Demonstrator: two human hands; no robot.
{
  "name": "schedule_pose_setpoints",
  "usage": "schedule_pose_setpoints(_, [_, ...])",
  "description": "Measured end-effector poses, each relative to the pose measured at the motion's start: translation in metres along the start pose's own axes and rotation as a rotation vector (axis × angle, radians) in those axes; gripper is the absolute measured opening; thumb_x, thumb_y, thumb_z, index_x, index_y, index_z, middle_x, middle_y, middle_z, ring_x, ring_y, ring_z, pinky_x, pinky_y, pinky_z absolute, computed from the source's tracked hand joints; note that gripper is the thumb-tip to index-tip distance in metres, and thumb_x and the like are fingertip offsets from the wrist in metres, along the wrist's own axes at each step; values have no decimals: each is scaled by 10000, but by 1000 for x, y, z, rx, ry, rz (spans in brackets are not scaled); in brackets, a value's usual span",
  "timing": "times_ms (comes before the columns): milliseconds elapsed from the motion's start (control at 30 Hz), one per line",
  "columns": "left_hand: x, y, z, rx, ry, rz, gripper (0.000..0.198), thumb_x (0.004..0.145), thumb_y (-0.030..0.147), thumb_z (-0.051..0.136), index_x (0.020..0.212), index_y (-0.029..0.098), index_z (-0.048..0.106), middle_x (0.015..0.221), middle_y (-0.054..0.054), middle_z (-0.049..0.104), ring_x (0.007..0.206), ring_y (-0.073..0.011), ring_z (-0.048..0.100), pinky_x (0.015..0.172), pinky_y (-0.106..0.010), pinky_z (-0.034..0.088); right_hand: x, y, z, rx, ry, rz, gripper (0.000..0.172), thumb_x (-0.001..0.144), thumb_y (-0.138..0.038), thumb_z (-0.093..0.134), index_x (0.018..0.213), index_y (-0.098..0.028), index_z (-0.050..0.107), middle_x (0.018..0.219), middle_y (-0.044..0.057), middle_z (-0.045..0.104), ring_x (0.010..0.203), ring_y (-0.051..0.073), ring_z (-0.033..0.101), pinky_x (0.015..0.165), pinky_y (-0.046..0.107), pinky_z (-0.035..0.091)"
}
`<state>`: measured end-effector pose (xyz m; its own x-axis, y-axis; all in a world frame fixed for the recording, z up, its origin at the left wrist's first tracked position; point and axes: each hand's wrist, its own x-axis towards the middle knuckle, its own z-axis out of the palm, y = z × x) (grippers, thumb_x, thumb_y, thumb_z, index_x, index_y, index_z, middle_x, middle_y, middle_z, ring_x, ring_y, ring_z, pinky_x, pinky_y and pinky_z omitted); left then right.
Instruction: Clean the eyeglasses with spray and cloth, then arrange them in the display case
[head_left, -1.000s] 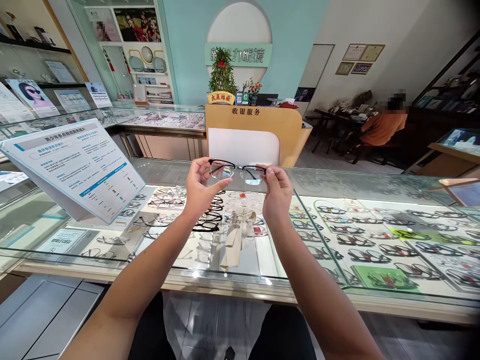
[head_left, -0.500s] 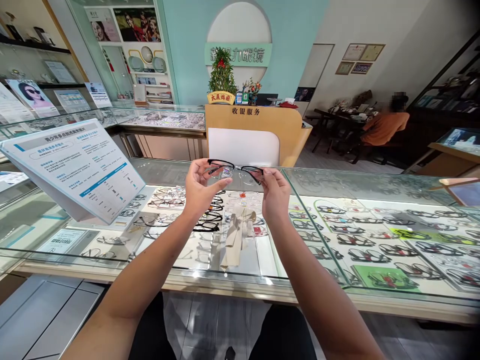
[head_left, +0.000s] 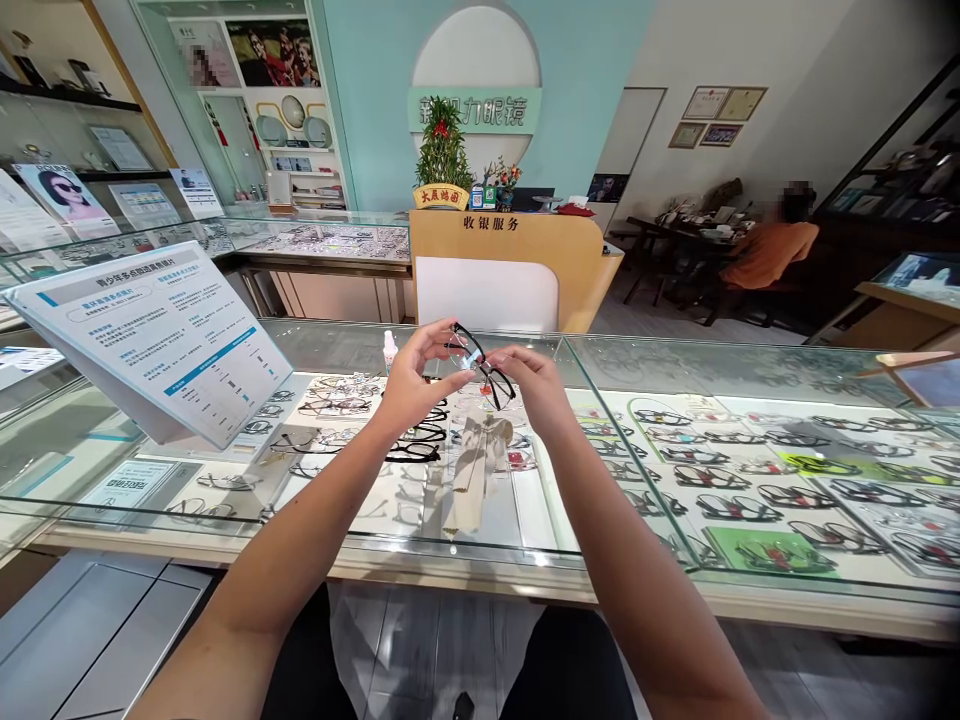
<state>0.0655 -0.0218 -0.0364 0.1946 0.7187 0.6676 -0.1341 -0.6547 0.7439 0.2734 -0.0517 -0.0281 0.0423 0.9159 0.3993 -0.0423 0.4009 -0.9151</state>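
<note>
A pair of eyeglasses (head_left: 501, 392) with black upper rims is held up over the glass counter, tilted with its right end lower. My left hand (head_left: 414, 385) is closed on the frame's upper left end, thumb stretched beneath the lens. At the other side, my right hand (head_left: 541, 392) has its fingertips pinched at the frame near the middle and right lens. Below the hands, a beige cleaning cloth (head_left: 466, 490) lies on the counter. Several black-framed glasses (head_left: 416, 445) are lined up left of the cloth. A small white spray bottle (head_left: 389, 352) stands just behind my left hand.
The glass display counter (head_left: 517, 548) holds many frames under its top. A folded information sign (head_left: 161, 340) stands at the left. Beyond is a wooden cashier desk (head_left: 581, 275) with a plant (head_left: 442, 150). A person in orange (head_left: 772, 255) sits far right.
The eyeglasses have turned from nearly level to steeply tilted, right end down. My right hand has shifted left from the frame's right end toward its middle. The spray bottle now shows beside my left hand.
</note>
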Motion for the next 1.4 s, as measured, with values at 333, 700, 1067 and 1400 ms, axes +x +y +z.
schedule_pose_setpoints(333, [4, 0, -3, -117, -60, -98, 823, 780, 501, 1017, 1482, 256, 663, 1287, -118, 785, 1122, -257, 782, 1028, -416, 627, -4, -6, 3, 126, -138, 180, 207, 747, -463, 879, 752, -257, 856, 750, 9, 774, 636, 144, 509, 632, 311, 414])
schedule_pose_setpoints(700, [-7, 9, 7, 376, 265, 163, 400, 1002, 560, 758, 835, 227, 613, 798, 0, 630, 785, -166, 583, 796, -330, 489, -1, 10, 5, 86, 72, -16, 229, 819, -515, 902, 853, -290, 874, 984, 26, 878, 1008, 264, 774, 979, 426, 590])
schedule_pose_setpoints(1067, [-17, 8, 26, 112, 65, -180, 527, 935, 717, 773, 881, 199, 852, 687, -4, 616, 659, -151, 479, 604, -302, 385, -21, 6, 27, -395, 193, -462, 136, 1003, -399, 733, 997, -307, 832, 1143, 64, 884, 1146, 303, 797, 1066, 494, 585])
schedule_pose_setpoints(1400, [-11, 2, 19, -43, 148, -307, 476, 804, 655, 923, 990, 218, 899, 712, -10, 688, 658, -146, 526, 579, -287, 412, -24, 7, 28, -583, 91, -506, 254, 1046, -383, 660, 1220, -328, 836, 1340, 83, 849, 1283, 320, 768, 1169, 553, 535])
